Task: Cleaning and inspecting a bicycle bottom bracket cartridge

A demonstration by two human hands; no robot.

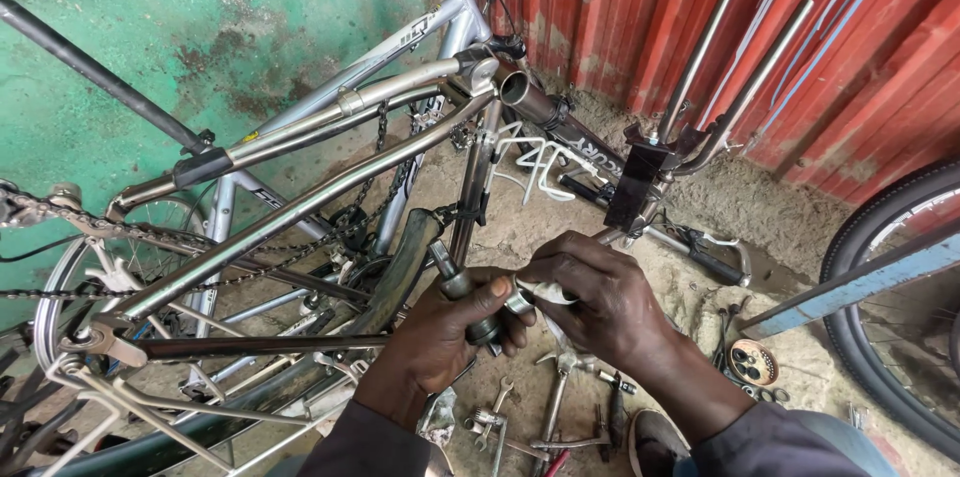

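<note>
Both hands met at the bottom of the bare bike frame (pixel 300 202), the left hand (pixel 440 337) wrapped tight round its dark metal tube (pixel 462 289) and the right hand (pixel 600 302) pinching a small silver ring (pixel 520 299) (over tools on the dirt floor (pixel 720 227)), likely needing a steady turn next.

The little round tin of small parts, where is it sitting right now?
The round tin sits on the sandy ground at lower right of the head view, just right of the person's right forearm and left of the black bicycle tyre.

Hands (pixel 520 322) on bicycle frame (pixel 300 207)
</note>
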